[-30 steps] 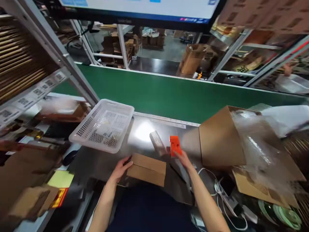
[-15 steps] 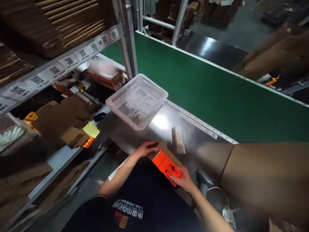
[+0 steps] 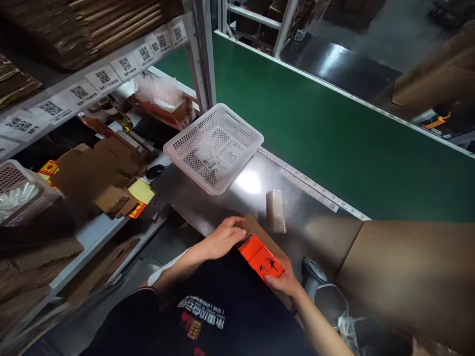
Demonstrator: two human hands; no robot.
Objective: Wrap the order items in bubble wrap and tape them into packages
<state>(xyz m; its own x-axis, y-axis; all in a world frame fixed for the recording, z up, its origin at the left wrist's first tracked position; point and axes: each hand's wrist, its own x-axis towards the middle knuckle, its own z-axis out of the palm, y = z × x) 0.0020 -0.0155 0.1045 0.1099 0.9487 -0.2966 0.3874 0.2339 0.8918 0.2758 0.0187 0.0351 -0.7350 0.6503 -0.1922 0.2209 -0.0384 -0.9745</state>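
Note:
My right hand (image 3: 285, 280) grips an orange box (image 3: 262, 258) with black characters on its face, its thumb on the near edge. Along the far side of the orange box lies a brown cardboard box (image 3: 265, 236), partly hidden behind it. At the upper left end of both, my left hand (image 3: 225, 238) has its bent fingers closed over the cardboard, fingertips by the orange box's end. Just beyond, a bubble-wrapped item (image 3: 276, 211) rests on the metal table (image 3: 237, 210). A handheld scanner (image 3: 314, 271) stands right of my right hand.
A white plastic basket (image 3: 172, 148) with a labelled clear bag inside stands at the table's back edge. Behind runs a green conveyor belt (image 3: 319, 133). Large cardboard (image 3: 411, 267) borders the right. A shelf (image 3: 122, 64) with code labels, flattened cartons (image 3: 98, 173) and a mouse (image 3: 156, 171) are left.
My left hand has shifted its fingers over the box end, its back now turned more upward. The orange box has moved slightly right within the view, still in my right hand.

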